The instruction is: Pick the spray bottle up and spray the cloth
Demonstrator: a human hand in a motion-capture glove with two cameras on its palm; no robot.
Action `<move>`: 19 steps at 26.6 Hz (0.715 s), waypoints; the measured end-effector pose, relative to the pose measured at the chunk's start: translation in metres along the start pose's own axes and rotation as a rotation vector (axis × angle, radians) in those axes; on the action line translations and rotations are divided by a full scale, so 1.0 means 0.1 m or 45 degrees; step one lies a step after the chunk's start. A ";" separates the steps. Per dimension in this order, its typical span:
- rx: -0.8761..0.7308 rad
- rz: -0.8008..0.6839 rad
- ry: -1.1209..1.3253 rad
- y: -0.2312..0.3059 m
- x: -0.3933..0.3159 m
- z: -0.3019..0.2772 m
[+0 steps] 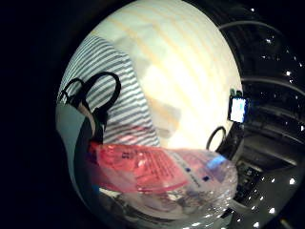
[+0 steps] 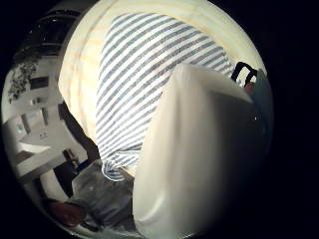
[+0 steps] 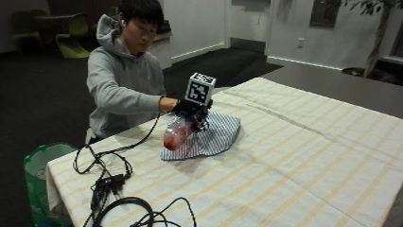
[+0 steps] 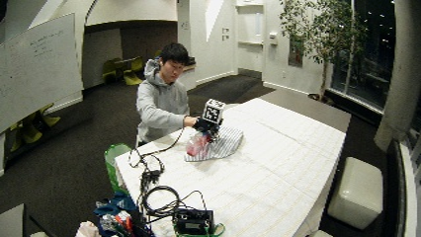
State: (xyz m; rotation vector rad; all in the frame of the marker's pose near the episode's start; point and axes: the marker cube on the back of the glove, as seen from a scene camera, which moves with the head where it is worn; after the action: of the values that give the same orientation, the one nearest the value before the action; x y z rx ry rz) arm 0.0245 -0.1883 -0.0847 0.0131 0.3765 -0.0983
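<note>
A dim room with white walls and a dark floor surrounds a long desk [image 3: 302, 156] that is covered with a pale cloth with yellow stripes and fills the lower right of the outside view. A person in a grey hoodie sits at the far corner of the desk, in the upper left of the frame. The gloved right hand [image 3: 188, 108] is in the centre left of the frame, and its fingers are curled round the top of the spray bottle [image 3: 176, 134]. The bottle is clear with pink liquid and a pink label, and it hangs tilted from the hand, with its bottom low over the near edge of the cloth [image 3: 211, 135]. This cloth is blue and white striped and lies crumpled on the desk, just under and behind the hand. In the little finger side palm view the bottle [image 1: 157, 174] lies close across the palm, with the striped cloth [image 1: 114, 90] behind it. In the thumb side palm view a white part of the bottle fills much of the frame, and the striped cloth [image 2: 144, 74] is beyond it. Black cables [image 3: 107, 182] lie on the desk in the lower left of the outside view.
</note>
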 end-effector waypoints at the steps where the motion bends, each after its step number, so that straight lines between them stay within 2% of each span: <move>1: 0.007 0.001 0.004 0.02 0.01 -0.05; 10: 0.077 0.047 0.095 0.14 0.12 -0.55; 19: 0.048 0.040 -0.009 0.06 0.00 -0.14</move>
State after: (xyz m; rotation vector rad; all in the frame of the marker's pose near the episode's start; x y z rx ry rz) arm 0.0206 -0.1818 -0.0976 0.0561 0.3676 -0.0741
